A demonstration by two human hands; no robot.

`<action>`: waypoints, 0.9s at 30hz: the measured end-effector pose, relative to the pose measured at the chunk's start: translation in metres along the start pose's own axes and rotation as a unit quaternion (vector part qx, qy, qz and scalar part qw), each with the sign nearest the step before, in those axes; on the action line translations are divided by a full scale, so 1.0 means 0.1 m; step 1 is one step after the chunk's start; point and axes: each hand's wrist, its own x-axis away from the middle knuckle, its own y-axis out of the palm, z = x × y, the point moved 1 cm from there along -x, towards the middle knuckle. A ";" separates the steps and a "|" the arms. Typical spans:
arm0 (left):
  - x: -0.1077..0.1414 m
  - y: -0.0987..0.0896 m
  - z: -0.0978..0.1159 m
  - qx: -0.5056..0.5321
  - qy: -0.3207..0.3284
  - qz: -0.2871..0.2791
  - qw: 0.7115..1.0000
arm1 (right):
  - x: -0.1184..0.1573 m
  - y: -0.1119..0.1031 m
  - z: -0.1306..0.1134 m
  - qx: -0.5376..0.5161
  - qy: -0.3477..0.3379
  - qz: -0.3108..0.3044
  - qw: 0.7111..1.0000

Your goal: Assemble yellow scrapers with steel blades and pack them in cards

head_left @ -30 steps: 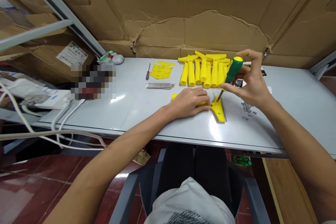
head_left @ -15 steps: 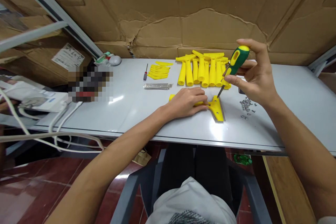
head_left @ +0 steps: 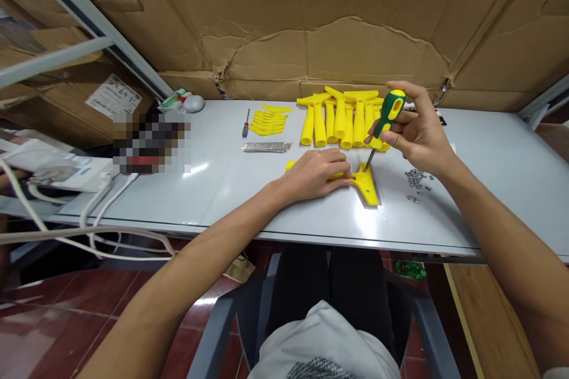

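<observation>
My left hand is wrapped round the handle of a yellow plastic scraper, pinning it flat on the table. A metal blade edge shows along the scraper's wide head, and a screw sits near its lower end. In my right hand is a green and yellow screwdriver, gripped by the handle and tilted. Its tip meets the upper part of the scraper's head, where a second screw point lies. Small loose screws are heaped to the right of the scraper.
Several yellow scraper handles lie at the back of the table. Left of them are thin yellow strips, a small screwdriver and a stack of metal blades. White cables hang at the left. Cardboard stands behind.
My right hand has moved left and slightly down with the screwdriver, whose tip has shifted from the head's upper edge onto the screw spot. My left hand stays on the scraper.
</observation>
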 end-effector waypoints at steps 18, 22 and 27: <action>0.00 0.00 0.00 0.003 0.003 -0.002 1.000 | -0.01 -0.11 -0.04 -0.037 0.037 -0.084 0.995; 0.00 0.00 0.00 0.007 -0.002 -0.005 1.000 | 0.00 -0.14 -0.10 -0.039 0.040 -0.116 0.992; -0.01 -0.01 0.01 0.015 0.002 -0.013 1.000 | 0.00 -0.15 -0.17 -0.044 0.041 -0.159 0.985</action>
